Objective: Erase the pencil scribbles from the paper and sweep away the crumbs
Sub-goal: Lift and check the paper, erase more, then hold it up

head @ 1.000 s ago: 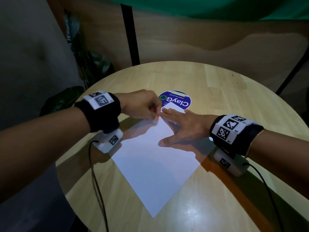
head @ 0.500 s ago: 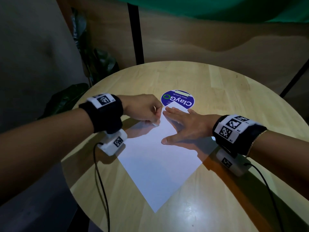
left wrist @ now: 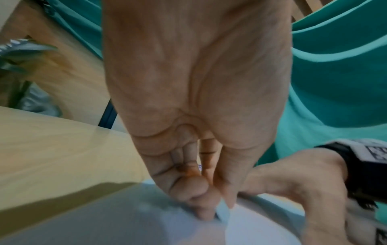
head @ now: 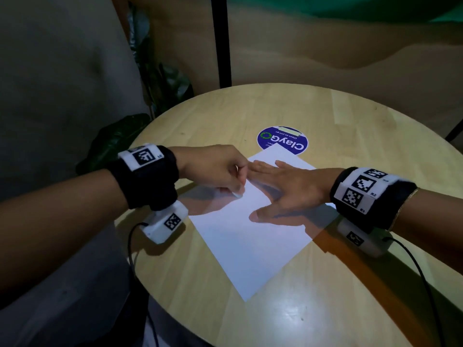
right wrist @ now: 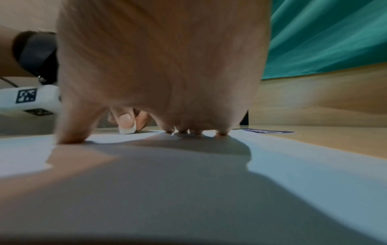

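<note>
A white sheet of paper [head: 250, 246] lies turned like a diamond on the round wooden table [head: 325, 111]. My left hand [head: 220, 171] pinches a small white eraser [head: 238, 195] and holds its tip against the paper near the sheet's left edge. The eraser [right wrist: 127, 130] also shows in the right wrist view, under a thumbnail, and its pale corner [left wrist: 223, 211] peeks out between fingertips in the left wrist view. My right hand [head: 285, 189] lies flat on the paper with straight, spread fingers, just right of the eraser. I see no scribbles or crumbs; the hands hide that spot.
A round blue sticker [head: 282, 141] sits on the table behind the paper's far corner. A dark-leaved plant [head: 117, 139] stands off the table's left edge, and a black pole [head: 221, 41] rises behind it. Cables trail from both wrist units toward me.
My left hand with the eraser has slid back toward me along the paper's left side. The right hand stays flat in the same place.
</note>
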Demonstrator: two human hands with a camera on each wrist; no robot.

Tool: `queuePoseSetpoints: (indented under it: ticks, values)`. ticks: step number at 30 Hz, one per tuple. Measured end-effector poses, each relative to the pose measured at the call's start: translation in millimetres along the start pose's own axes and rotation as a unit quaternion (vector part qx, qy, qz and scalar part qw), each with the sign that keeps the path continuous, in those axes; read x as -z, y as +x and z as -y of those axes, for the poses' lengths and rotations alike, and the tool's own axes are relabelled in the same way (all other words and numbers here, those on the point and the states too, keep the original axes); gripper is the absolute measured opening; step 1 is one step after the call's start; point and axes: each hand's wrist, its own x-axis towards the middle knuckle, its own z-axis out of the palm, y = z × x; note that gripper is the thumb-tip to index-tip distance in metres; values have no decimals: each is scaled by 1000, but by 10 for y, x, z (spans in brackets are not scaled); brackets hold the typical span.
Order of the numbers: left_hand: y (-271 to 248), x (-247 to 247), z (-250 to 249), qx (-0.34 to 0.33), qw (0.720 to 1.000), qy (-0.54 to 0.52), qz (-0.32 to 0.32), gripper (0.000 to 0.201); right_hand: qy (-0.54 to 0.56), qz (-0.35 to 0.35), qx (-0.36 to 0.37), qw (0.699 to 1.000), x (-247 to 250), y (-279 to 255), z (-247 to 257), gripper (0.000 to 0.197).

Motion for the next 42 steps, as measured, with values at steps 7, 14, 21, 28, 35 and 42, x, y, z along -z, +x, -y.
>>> queuePoseSetpoints:
  ticks: [7, 14, 21, 28, 35, 42]
  values:
    - [-330, 198, 329, 31, 994, 34, 95, 16, -3, 30, -33, 999, 9, -76, 10, 124]
    - [-138, 5, 85, 2, 999, 45, -11, 12, -1, 32, -36, 999, 43, -104, 71, 126]
    - [-472, 305, 458, 79, 989, 89, 92, 20, 9, 34, -55, 998, 84, -191, 164, 118]
    - [-322, 56, 248, 36, 999, 1, 16, 14, 12, 33, -36, 999, 54, -144, 111, 123]
    - [-533, 224, 391, 63, 990, 122, -28, 12, 9, -14, -20, 1000, 72, -173, 133, 96]
    - [-262, -181, -7, 9, 996, 41, -82, 8, -41, -1, 43, 998, -48, -100, 111, 98]
